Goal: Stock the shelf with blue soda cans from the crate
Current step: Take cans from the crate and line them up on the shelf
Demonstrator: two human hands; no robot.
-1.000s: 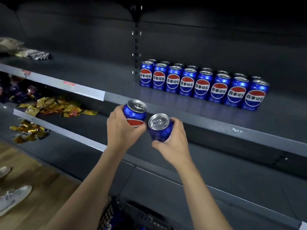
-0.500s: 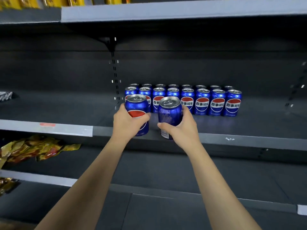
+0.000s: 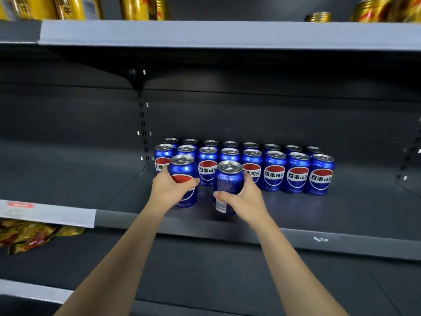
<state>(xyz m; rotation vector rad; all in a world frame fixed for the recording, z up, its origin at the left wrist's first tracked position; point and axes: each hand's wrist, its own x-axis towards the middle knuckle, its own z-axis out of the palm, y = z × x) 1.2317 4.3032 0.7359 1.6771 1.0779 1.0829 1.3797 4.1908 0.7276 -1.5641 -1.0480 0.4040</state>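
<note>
Each hand grips a blue can low over the shelf (image 3: 296,215), in front of the two rows (image 3: 296,174): left hand (image 3: 169,190) with fingers clamped on the left can (image 3: 183,172), right hand (image 3: 245,198) on the right can (image 3: 229,179). Pushed too far, either can may knock the near row over; set too near, it may tip off the edge.

Beyond your hands (image 3: 173,190), the dark shelf (image 3: 319,215) carries two rows of upright blue cans (image 3: 297,173). You hold two more cans (image 3: 229,179) upright at its front, just before those rows.
</note>
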